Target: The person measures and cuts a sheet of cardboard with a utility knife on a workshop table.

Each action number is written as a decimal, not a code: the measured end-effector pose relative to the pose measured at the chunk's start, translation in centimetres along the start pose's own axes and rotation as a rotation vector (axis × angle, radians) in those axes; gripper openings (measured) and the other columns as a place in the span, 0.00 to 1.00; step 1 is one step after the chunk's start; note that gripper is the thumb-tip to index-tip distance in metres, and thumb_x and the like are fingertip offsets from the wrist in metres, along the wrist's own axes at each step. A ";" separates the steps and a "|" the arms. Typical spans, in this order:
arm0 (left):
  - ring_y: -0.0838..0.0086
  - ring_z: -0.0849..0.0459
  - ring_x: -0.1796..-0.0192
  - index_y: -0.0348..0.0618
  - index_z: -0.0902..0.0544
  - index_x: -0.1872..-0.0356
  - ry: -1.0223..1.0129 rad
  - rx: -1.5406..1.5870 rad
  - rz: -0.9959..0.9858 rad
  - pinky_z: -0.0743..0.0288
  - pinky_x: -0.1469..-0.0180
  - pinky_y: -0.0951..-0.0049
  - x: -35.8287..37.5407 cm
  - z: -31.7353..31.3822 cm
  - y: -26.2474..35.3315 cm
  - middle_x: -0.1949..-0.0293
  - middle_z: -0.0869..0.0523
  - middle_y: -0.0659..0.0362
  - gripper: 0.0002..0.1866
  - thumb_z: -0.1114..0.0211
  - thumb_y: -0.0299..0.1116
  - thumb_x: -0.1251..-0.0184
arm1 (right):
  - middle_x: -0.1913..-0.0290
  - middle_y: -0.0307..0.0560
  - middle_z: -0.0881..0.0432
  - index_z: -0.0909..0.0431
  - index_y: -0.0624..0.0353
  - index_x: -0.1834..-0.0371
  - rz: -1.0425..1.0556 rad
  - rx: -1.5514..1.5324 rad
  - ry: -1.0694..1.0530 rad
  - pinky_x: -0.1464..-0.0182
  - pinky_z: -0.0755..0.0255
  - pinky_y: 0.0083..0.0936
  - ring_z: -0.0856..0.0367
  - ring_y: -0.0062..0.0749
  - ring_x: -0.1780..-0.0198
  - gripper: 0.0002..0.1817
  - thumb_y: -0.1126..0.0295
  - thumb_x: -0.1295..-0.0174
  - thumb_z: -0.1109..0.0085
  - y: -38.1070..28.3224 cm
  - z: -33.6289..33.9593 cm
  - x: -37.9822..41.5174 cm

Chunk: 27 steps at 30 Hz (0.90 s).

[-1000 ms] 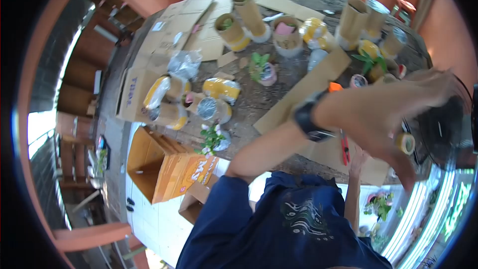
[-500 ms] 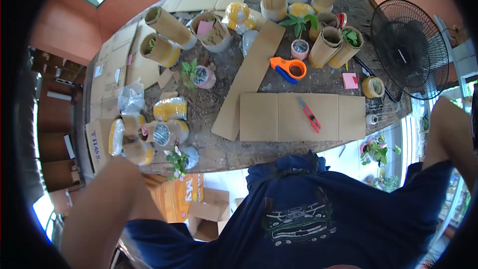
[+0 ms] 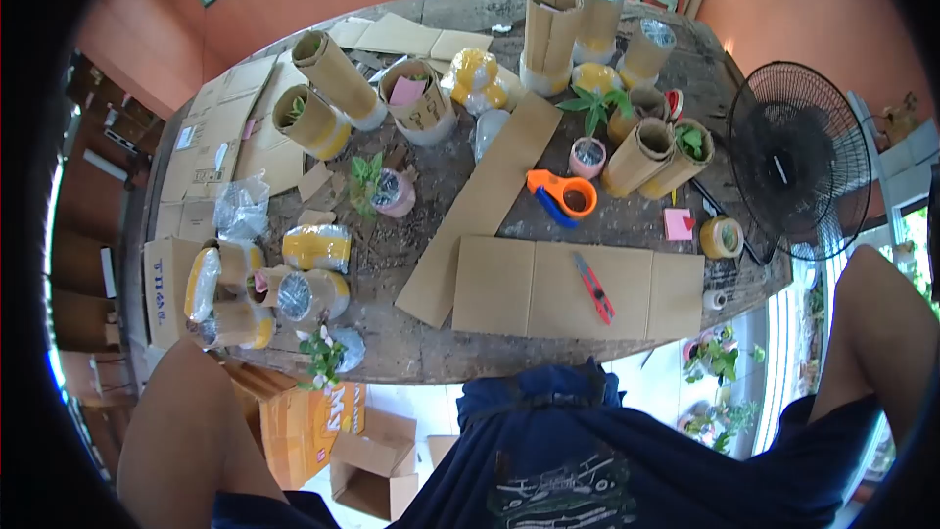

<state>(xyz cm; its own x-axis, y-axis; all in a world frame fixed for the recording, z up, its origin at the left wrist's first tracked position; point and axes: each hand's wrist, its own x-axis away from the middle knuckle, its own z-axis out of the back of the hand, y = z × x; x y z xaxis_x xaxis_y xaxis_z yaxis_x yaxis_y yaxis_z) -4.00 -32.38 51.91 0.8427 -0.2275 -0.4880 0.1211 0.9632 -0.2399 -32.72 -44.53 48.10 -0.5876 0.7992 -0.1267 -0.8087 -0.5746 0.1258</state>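
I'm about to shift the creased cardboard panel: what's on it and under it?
A red cutter lies on the panel, whose left end overlaps the diagonal cardboard strip; whatever else lies underneath is covered.

Between bent left arm [image 3: 186, 421] and bent right arm [image 3: 867, 323], fingers out of frame, find a long flat brown cardboard sheet [image 3: 553, 302] on the dark wooden table [image 3: 387, 264]. On it, see a slim red cutter [image 3: 595, 291]; at its left, a slanting brown cardboard strip [image 3: 490, 191]; behind it, an orange-and-blue ring-shaped plastic tool [image 3: 563, 196]. Toward the right arm, note a square pink paper pad [image 3: 678, 224], then a round yellow tape roll [image 3: 723, 237], with a round black wire-caged fan [image 3: 798, 157] behind. Beside the left arm, see an orange printed cardboard box [image 3: 304, 431].
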 end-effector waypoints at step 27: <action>0.44 0.56 0.18 0.59 0.34 0.24 -0.189 0.629 1.319 0.54 0.26 0.29 14.2 -49.4 8.1 0.18 0.48 0.54 0.42 0.28 0.51 0.39 | 0.26 0.66 0.39 0.23 0.63 0.44 -0.971 -0.542 0.287 0.26 0.47 0.61 0.43 0.66 0.25 0.20 0.65 0.35 0.34 -11.7 -45.2 26.9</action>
<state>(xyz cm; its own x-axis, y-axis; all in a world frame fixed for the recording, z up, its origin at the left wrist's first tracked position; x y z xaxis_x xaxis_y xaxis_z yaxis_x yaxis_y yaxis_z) -16.94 -34.86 1.61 0.5705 0.8185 0.0673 -0.6101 0.3675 0.7019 -40.32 -24.24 -1.26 0.3618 0.9173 -0.1666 -0.7889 0.2060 -0.5789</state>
